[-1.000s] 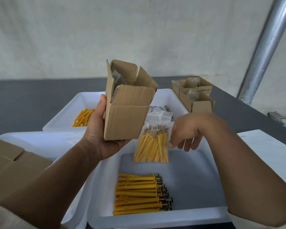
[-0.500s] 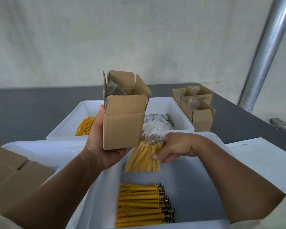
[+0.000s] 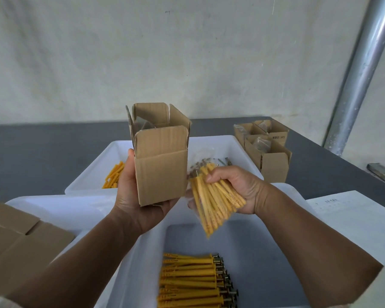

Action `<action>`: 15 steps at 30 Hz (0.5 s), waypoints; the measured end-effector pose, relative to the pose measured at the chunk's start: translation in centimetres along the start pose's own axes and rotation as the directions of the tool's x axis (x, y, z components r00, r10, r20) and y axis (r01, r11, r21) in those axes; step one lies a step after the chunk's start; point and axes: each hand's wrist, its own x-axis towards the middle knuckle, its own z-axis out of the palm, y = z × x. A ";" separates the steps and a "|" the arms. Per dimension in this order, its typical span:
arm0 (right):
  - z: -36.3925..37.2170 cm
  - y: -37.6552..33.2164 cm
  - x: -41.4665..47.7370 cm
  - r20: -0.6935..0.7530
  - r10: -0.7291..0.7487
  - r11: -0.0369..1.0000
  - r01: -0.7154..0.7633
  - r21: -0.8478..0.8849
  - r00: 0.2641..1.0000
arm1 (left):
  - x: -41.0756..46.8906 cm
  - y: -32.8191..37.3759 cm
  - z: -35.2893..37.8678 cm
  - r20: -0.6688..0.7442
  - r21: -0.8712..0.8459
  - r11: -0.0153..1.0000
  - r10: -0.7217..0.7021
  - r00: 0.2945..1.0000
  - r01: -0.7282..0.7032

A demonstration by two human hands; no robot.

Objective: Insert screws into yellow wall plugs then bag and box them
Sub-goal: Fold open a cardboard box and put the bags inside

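Note:
My left hand (image 3: 133, 203) grips a small open cardboard box (image 3: 161, 165) upright, flaps up, with a clear bag showing inside. Just right of it my right hand (image 3: 238, 187) holds a clear plastic bag of yellow wall plugs with screws (image 3: 213, 201), tilted with the screw heads toward the box. Below, a white tray (image 3: 265, 247) holds a neat stack of assembled plugs with screws (image 3: 193, 281).
A far white tray (image 3: 231, 145) holds loose yellow plugs (image 3: 115, 175) on the left and loose screws (image 3: 223, 162) on the right. Filled open boxes (image 3: 269, 150) stand at back right. Flat cardboard (image 3: 16, 241) lies left, a paper sheet (image 3: 356, 216) right, a metal pole (image 3: 360, 70) behind.
My right hand went from pinching the hanging bag to gripping the bundle around its middle and tilting it toward the box. The box stayed nearly still in my left hand.

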 end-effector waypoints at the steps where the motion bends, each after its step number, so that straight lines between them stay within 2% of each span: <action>1: 0.0 -0.1 0.0 0.001 -0.002 1.000 0.002 -0.008 1.000 | 0.0 0.0 0.0 0.001 0.002 1.000 -0.011 1.000 0.011; 9: -0.5 -1.7 -0.9 -0.146 -0.055 0.992 0.037 -0.123 0.988 | -0.3 0.1 0.6 0.040 0.104 0.993 -0.063 0.997 0.058; 15: -0.3 -3.5 -2.0 -0.350 -0.129 0.991 0.128 -0.027 0.928 | -0.6 0.0 1.2 0.035 0.142 0.986 -0.096 0.995 0.091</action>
